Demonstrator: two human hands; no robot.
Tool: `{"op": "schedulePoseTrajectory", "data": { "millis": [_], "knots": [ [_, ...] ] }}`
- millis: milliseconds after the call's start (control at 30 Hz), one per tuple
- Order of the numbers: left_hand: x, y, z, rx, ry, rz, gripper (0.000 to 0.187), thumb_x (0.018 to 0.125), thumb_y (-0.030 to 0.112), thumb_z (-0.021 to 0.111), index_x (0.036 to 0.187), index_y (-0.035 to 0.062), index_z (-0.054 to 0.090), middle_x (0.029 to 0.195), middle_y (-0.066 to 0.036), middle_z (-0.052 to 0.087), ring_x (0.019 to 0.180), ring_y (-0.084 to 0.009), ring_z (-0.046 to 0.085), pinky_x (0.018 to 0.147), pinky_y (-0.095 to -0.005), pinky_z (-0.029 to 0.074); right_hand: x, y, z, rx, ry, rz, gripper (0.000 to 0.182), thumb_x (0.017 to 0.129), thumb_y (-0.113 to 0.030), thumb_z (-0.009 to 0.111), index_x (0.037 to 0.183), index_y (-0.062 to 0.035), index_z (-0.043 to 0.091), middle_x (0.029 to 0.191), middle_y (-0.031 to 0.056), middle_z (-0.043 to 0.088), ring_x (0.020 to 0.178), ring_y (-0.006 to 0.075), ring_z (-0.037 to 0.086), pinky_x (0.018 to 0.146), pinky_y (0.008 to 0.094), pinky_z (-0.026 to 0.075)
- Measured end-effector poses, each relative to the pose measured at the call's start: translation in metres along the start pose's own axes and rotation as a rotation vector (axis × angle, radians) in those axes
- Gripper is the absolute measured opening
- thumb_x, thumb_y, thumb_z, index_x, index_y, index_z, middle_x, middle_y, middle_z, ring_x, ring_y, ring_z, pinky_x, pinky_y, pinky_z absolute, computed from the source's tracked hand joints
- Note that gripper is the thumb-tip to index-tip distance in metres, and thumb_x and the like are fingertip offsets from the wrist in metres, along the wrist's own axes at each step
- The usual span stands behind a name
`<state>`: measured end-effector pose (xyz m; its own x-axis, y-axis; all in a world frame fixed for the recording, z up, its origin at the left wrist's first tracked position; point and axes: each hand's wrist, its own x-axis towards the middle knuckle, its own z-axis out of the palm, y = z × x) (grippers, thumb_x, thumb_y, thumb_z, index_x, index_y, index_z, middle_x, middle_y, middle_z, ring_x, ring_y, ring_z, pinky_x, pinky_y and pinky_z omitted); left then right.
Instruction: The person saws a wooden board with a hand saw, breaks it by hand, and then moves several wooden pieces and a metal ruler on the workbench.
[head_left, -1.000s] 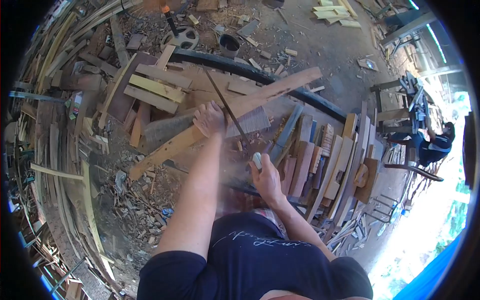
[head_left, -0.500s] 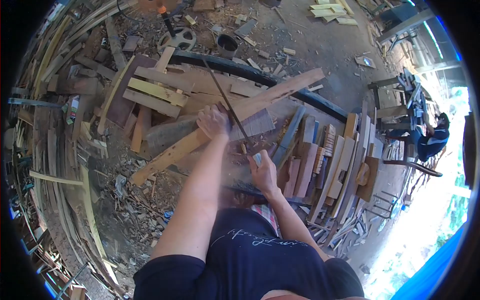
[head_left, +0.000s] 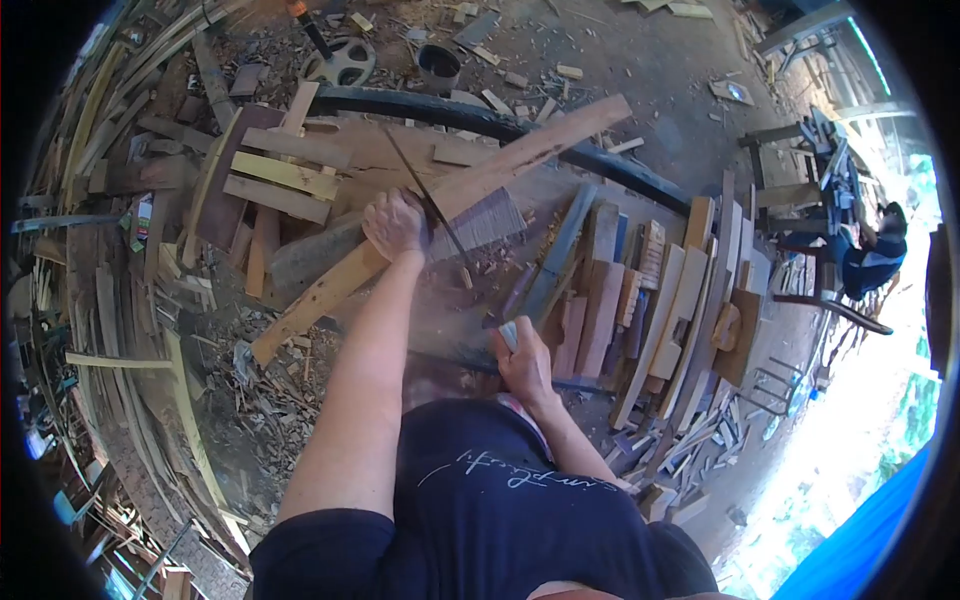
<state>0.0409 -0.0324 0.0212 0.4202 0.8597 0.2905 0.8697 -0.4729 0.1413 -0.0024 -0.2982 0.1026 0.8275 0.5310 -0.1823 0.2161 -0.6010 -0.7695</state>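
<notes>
A long wooden board [head_left: 540, 155] lies slantwise across the workbench. My left hand [head_left: 396, 226] presses down on it, fingers bent over its surface, just left of the thin dark saw blade [head_left: 425, 190]. The blade crosses the board. In my right hand [head_left: 524, 360] is the saw's light blue handle [head_left: 510, 336], gripped with the fingers wrapped round it, nearer my body. Under the board rests a grey ridged block [head_left: 490, 225].
Short slats [head_left: 285, 175] lie left on the bench. Wood pieces [head_left: 600, 310] stand in rows at the right. Beyond the bench are a dark bucket [head_left: 440, 66] and a metal wheel [head_left: 345, 62]. A person [head_left: 872, 258] is at the far right.
My right hand has drawn the saw handle toward my body and down. My left hand remains on the board. The whole view has shifted slightly.
</notes>
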Motion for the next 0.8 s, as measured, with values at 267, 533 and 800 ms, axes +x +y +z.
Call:
{"op": "schedulePoseTrajectory", "data": {
  "millis": [267, 533, 800],
  "knots": [
    [0.002, 0.001, -0.007, -0.035, -0.049, -0.026, 0.025, 0.09, 0.029, 0.053, 0.079, 0.0126, 0.068, 0.088, -0.007, 0.066, 0.088, -0.0285, 0.061, 0.077, -0.0433, 0.047, 0.004, -0.012, -0.014, -0.071, -0.054, -0.074, 0.025, 0.093, -0.024, 0.063, 0.099, -0.0052, 0.048, 0.09, 0.0233, 0.061, 0.08, 0.0465, 0.06, 0.066, 0.0526, 0.048],
    [-0.002, -0.001, -0.002, -0.031, 0.004, -0.022, 0.022, 0.088, 0.028, 0.055, 0.076, 0.0135, 0.067, 0.087, -0.005, 0.066, 0.087, -0.0265, 0.062, 0.076, -0.0417, 0.048, 0.055, -0.023, 0.021, -0.039, -0.017, -0.111, 0.023, 0.094, -0.022, 0.06, 0.103, -0.0043, 0.049, 0.091, 0.0234, 0.062, 0.086, 0.0469, 0.061, 0.071, 0.0521, 0.049],
    [0.001, -0.003, 0.007, 0.011, 0.006, 0.024, 0.02, 0.085, 0.027, 0.057, 0.075, 0.0138, 0.067, 0.085, -0.004, 0.066, 0.085, -0.0257, 0.062, 0.072, -0.0414, 0.049, -0.022, 0.008, -0.008, -0.023, -0.014, -0.001, 0.022, 0.09, -0.02, 0.066, 0.092, -0.0042, 0.05, 0.084, 0.0214, 0.06, 0.079, 0.045, 0.061, 0.063, 0.0513, 0.047]
  ]
}}
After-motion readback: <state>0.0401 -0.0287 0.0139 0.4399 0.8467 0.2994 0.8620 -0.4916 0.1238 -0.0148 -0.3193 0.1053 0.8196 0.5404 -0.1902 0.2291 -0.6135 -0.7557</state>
